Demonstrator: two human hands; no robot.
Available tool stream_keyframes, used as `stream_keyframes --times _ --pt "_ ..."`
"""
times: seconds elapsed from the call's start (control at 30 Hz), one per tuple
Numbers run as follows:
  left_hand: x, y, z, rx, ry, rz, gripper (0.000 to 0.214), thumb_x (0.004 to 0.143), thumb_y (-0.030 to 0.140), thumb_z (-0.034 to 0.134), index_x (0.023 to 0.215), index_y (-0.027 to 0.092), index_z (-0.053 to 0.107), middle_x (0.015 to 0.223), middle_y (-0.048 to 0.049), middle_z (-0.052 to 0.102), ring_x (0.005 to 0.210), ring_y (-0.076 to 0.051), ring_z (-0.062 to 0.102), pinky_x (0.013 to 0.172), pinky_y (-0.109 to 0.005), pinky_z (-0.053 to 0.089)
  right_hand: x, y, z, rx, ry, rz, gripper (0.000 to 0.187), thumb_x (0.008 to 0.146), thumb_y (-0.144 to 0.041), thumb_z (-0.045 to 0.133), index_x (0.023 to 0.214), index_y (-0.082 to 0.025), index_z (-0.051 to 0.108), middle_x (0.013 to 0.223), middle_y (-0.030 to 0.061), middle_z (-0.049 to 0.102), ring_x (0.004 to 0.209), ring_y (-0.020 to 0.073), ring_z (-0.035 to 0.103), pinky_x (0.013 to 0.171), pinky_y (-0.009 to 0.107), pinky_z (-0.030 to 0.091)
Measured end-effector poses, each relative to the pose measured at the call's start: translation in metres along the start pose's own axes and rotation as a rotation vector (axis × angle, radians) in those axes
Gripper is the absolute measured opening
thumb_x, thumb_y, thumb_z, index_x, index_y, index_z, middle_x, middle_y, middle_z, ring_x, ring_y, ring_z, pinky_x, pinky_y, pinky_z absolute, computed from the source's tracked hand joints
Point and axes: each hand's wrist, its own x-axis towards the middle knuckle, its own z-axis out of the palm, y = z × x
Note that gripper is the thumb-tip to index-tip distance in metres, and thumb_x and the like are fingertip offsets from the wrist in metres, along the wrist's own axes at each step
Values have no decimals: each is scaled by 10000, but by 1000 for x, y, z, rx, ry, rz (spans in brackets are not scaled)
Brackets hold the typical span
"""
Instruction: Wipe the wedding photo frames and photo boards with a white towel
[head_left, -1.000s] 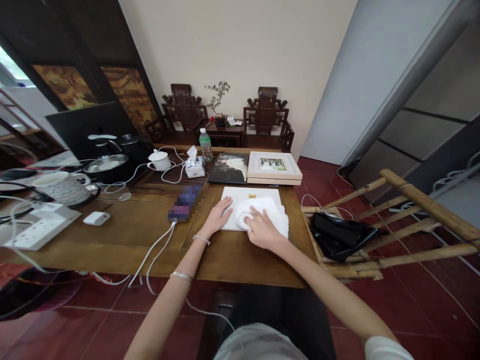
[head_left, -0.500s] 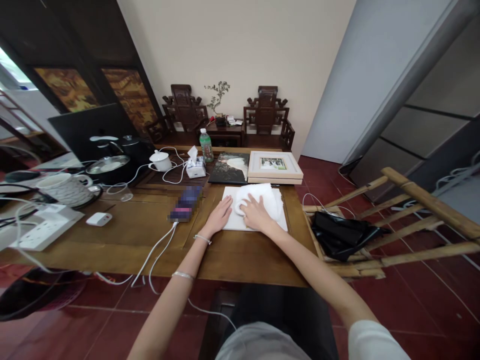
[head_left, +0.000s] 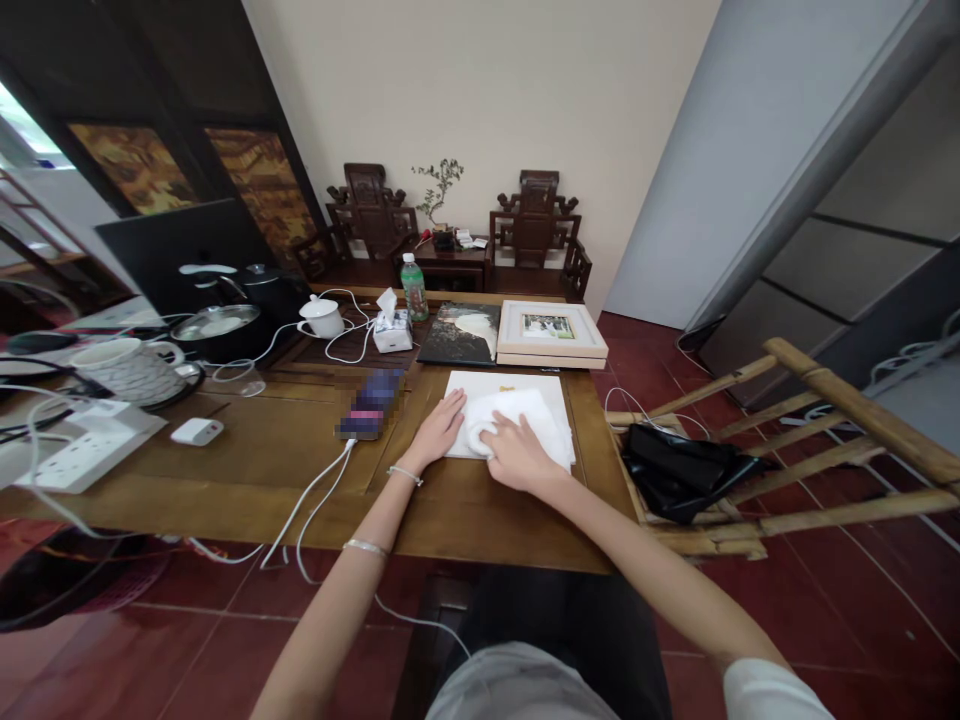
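Observation:
A white flat frame (head_left: 517,386) lies on the wooden table (head_left: 262,450) in front of me. A crumpled white cloth (head_left: 525,418) rests on it. My right hand (head_left: 514,452) presses down on the near left part of the cloth, fingers curled onto it. My left hand (head_left: 439,430) lies flat with fingers stretched out on the frame's left edge. A phone (head_left: 371,403) on a white cable sits just left of my left hand.
Behind the white frame lie a dark picture (head_left: 461,335) and a stacked light frame (head_left: 550,333). A tissue box (head_left: 391,330), green bottle (head_left: 412,288), teacup (head_left: 321,318), kettle and power strip (head_left: 75,450) crowd the left. A bamboo chair (head_left: 787,450) with a black bag (head_left: 682,468) stands right.
My right hand slid the cloth away over the frame, then drew it back toward me. The left hand stayed on the frame's left edge.

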Motion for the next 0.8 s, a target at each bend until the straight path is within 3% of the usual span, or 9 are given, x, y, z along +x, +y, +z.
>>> stream_keyframes --times 0.17,0.33,0.4,0.5,0.6,0.7,0.8 --pt "1 0 1 -34 12 8 498 928 376 338 1342 141 484 1462 -118 400 1381 -236 319 1147 -452 230 46 24 -6 -51 103 120 382 812 -155 417 1152 -161 590 1237 179 572 1278 299 382 997 558 282" --pt "-1 16 -8 -169 92 -35 527 953 433 295 1370 151 453 1441 -102 436 1356 -221 367 1148 -422 234 69 13 1 -39 124 178 392 819 -162 423 1177 -180 582 1296 142 550 1318 358 296 986 663 228" --pt "-3 24 -14 -259 171 -63 553 964 450 259 1389 137 425 1446 -98 431 1347 -203 381 1145 -385 244 67 5 5 -43 110 107 392 802 -158 432 1160 -176 591 1308 136 546 1326 371 283 983 690 212" --pt "-3 30 -19 -333 228 -84 584 967 467 217 1404 125 399 1469 -87 396 1357 -193 363 1150 -359 231 53 -5 5 -55 70 -103 359 780 -136 434 1085 -170 620 1231 134 599 1315 338 328 1001 642 249" --pt "-3 28 -17 -312 211 -112 601 961 481 215 1396 116 411 1466 -95 399 1352 -200 372 1148 -358 234 34 -9 -6 -65 -5 -231 314 777 -138 435 1013 -167 641 1112 142 652 1197 302 488 963 525 358" --pt "-3 23 -11 -243 127 -115 608 955 492 226 1368 106 451 1442 -113 431 1343 -215 387 1143 -376 250 22 -7 -23 -79 -99 -168 313 793 -163 429 1015 -168 649 1048 146 674 976 273 627 837 412 446" --pt "-2 18 -7 -158 66 -100 597 954 472 239 1337 85 484 1425 -132 448 1349 -228 379 1149 -401 236 27 0 -35 -74 -132 -6 325 823 -224 421 1050 -174 649 1066 154 672 942 280 642 770 372 465"
